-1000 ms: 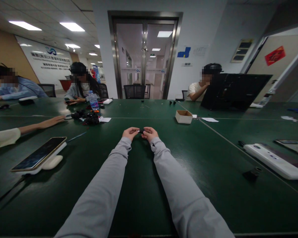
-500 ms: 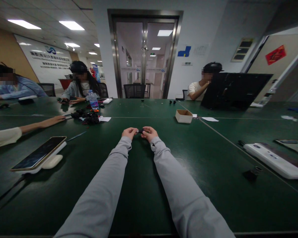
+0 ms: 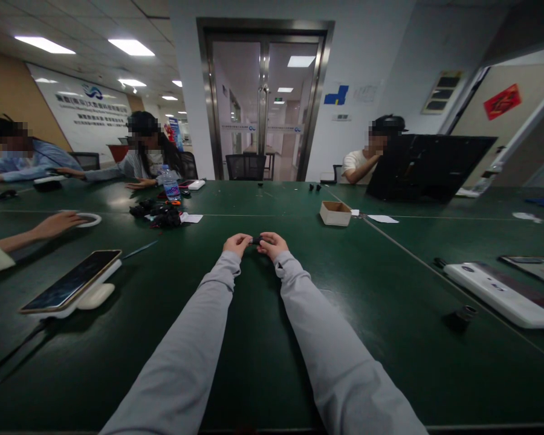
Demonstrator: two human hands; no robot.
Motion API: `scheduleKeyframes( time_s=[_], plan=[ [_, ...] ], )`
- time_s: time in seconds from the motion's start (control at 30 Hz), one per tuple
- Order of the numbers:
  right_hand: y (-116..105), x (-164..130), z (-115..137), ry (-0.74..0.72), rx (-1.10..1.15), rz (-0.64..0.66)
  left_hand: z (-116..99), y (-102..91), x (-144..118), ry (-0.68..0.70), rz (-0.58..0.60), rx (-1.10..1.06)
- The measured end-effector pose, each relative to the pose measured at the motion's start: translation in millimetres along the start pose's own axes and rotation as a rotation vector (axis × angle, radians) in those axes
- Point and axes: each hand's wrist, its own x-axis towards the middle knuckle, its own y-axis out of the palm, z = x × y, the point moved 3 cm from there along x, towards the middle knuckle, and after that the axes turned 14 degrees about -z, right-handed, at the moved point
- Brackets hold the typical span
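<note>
Over the middle of the green table (image 3: 263,314), my left hand (image 3: 237,243) and my right hand (image 3: 274,244) face each other with fingertips pinched. Between them is a small black piece (image 3: 255,240), too small to name, its left end in my left fingertips and its right end in my right. My fingers cover most of it, so I cannot tell whether it is one part or two joined ones.
An open box (image 3: 335,214) stands ahead to the right. On the left lie a phone (image 3: 77,279) and a tangle of black gear (image 3: 156,211) beside a water bottle (image 3: 170,184). A co-worker's hand (image 3: 57,223) holds a white ring. A white device (image 3: 503,293) lies right.
My hands have barely moved and keep hold of the black piece. The co-worker's hand at left has drawn back from the black gear and now has a white ring.
</note>
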Motion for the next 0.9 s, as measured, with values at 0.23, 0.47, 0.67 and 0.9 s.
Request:
scheduleKeyframes(
  time_s=[0.23, 0.47, 0.67, 0.9],
  plan=[
    [0, 1, 0, 0.031, 0.021, -0.038, -15, -1.3, -6, -0.008, 0.083, -0.117],
    [2, -2, 2, 0.058, 0.065, -0.019, -7, -0.7, -4, -0.103, 0.021, -0.08],
    [7, -7, 8, 0.041, 0.119, -0.006, -1, 0.5, -2, -0.108, -0.043, 0.012],
    [10, -7, 9, 0.025, 0.15, 0.02, 2, 0.2, 1, -0.161, -0.076, 0.073]
  ],
)
